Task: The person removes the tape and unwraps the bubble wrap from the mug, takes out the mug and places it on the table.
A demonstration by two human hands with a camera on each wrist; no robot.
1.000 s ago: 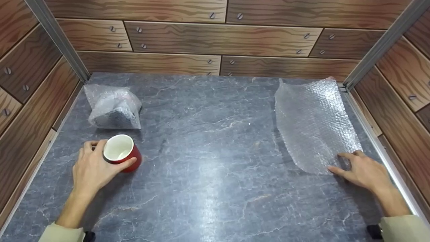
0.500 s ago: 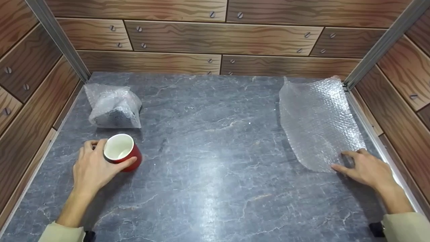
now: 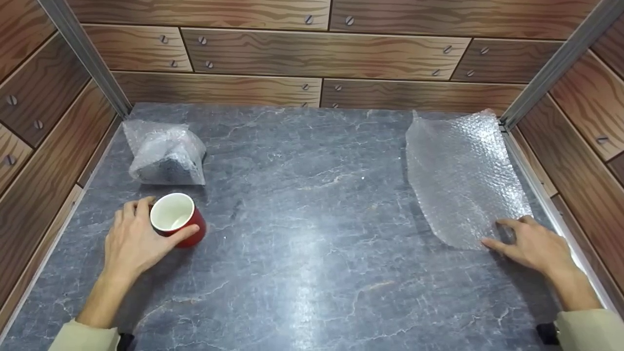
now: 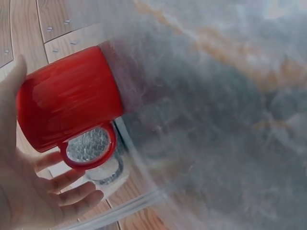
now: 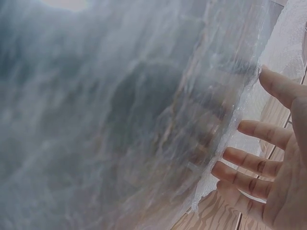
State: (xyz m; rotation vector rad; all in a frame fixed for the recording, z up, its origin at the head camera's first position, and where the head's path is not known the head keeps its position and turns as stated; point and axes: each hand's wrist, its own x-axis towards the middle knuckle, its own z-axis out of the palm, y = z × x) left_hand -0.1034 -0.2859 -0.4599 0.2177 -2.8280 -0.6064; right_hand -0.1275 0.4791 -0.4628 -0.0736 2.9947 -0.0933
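Note:
A red mug (image 3: pixel 192 234) with a white inside stands upright on the marbled table at the left. My left hand (image 3: pixel 134 239) is around its near left side, thumb along the front. In the left wrist view, the fingers (image 4: pixel 76 194) are loosely spread beside the mug's handle (image 4: pixel 91 165), apart from any firm grip. On the right lies a sheet of bubble wrap (image 3: pixel 458 180). My right hand (image 3: pixel 536 246) rests at its near corner with thumb and forefinger touching the edge. The right wrist view shows its fingers (image 5: pixel 249 184) stretched out and spread.
A bundle wrapped in bubble wrap (image 3: pixel 168 151) sits behind the mug at the back left. Wood-patterned walls (image 3: pixel 317 53) enclose the table (image 3: pixel 302 195) at the back and sides, with metal posts (image 3: pixel 87 58) in the corners.
The bubble wrap and right hand have shifted slightly right, then stopped. The left hand's fingers have straightened a little beside the mug, which stays in place.

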